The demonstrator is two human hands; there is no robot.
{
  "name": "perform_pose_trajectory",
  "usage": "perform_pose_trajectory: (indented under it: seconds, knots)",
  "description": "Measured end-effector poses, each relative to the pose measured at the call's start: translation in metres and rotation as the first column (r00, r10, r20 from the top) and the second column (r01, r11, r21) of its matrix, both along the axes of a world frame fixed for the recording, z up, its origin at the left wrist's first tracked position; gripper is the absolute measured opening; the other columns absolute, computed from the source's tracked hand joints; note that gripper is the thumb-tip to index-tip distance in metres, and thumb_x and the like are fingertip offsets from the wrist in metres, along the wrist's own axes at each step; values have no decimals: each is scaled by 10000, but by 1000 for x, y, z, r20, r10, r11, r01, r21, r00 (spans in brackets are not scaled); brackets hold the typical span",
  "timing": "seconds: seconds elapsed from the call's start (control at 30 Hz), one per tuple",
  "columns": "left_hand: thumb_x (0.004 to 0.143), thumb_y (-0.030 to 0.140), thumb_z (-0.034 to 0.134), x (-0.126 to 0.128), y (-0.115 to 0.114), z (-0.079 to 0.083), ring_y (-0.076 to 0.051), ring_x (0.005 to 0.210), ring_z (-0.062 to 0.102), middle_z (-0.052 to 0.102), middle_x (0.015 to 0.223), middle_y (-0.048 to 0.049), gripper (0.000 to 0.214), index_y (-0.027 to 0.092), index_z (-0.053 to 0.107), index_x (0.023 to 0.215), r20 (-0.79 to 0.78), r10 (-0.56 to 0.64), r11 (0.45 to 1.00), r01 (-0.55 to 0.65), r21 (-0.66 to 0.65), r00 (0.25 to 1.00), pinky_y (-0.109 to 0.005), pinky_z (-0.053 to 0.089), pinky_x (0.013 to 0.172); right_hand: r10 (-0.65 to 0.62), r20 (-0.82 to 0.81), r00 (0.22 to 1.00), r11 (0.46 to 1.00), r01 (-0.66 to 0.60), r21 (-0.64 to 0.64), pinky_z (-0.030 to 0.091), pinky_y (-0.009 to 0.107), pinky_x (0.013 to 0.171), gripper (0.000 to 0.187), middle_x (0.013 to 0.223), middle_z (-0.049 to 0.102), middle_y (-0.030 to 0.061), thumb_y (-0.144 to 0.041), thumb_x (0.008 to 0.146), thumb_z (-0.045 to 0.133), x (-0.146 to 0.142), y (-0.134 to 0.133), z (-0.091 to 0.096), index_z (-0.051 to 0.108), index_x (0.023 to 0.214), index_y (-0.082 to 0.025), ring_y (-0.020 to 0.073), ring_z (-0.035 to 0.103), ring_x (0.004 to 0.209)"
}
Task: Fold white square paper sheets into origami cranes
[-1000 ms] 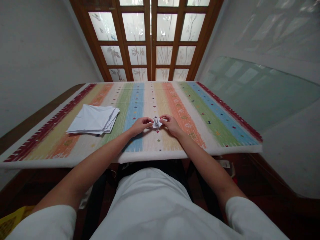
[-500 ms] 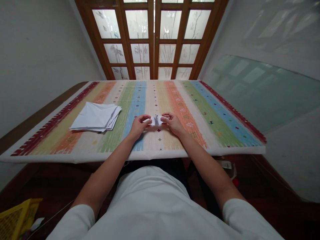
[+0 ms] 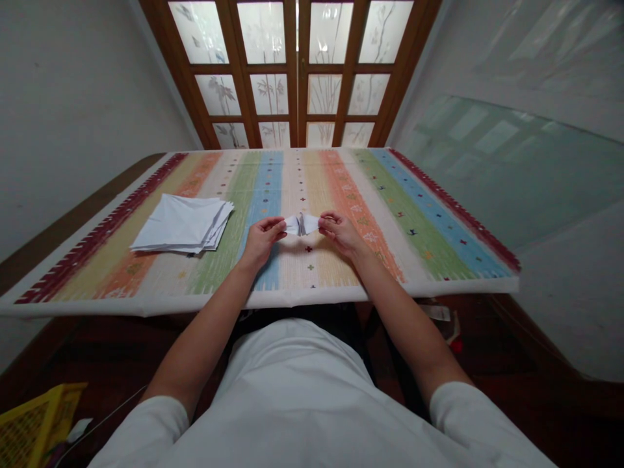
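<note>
Between my hands, just over the striped tablecloth, is a small white folded paper with two flaps spread sideways and upright points in its middle. My left hand pinches the left flap between thumb and fingers. On the other side, my right hand pinches the tip of the right flap the same way. A stack of white paper sheets lies on the cloth to the left of my left hand, its edges uneven.
The striped tablecloth covers the table up to its near edge. Wooden doors with glass panes stand beyond it. A glass panel leans at the right wall. Down at the lower left is a yellow plastic basket.
My hands have moved slightly apart, out toward the tips of the flaps. More of the folded paper shows between them, its flaps pulled wider. The paper stack stays in place.
</note>
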State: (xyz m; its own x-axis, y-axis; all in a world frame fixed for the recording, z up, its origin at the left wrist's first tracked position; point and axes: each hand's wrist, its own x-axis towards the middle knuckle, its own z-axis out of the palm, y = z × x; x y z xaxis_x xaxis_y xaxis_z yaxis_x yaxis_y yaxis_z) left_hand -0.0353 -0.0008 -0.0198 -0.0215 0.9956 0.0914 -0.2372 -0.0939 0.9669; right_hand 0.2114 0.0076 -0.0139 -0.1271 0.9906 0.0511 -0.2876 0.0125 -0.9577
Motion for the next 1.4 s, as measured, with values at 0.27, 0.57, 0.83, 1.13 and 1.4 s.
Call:
perform_pose_trajectory:
  seconds: [0.27,0.57,0.83,1.13,1.4]
  knots:
    - [569,383,1073,1,2,0,-121,769,709,734,831,12,505,185,774,925,165,-37,999,34,23,986,-262,631,788,-18,-100,995,999,13,-50,599,282,796,586,856,713,-25,-452,508,1093,-1,-2,4,727,922,-256,158,691,854]
    - [632,364,1064,2,-5,5,-147,895,723,729,977,-8,505,209,734,981,152,-137,989,128,69,979,-263,623,833,12,-137,990,999,-19,-44,597,254,725,563,865,711,-37,-430,506,1102,1,-7,10,731,899,-275,135,663,778]
    - [645,287,1024,4,-10,7,-174,971,724,695,1091,-28,571,206,690,1102,87,-200,979,194,68,976,-334,625,938,9,-135,991,1000,-12,-21,619,262,756,616,845,712,-37,-503,446,1113,-3,-7,9,720,858,-270,145,687,811]
    - [678,276,956,0,-8,7,-204,1164,698,668,1325,-65,643,259,660,1248,61,-207,975,201,91,976,-326,562,1043,56,-115,992,998,-57,-3,626,259,753,550,874,707,-38,-450,517,1107,0,-6,8,727,873,-272,136,678,811]
    - [675,273,968,0,-8,6,-218,1182,697,671,1324,-61,646,269,661,1244,89,-234,969,225,98,968,-344,563,1066,41,-96,995,999,-40,13,611,269,741,546,859,690,-38,-485,525,1088,-3,-8,8,715,861,-272,146,672,816]
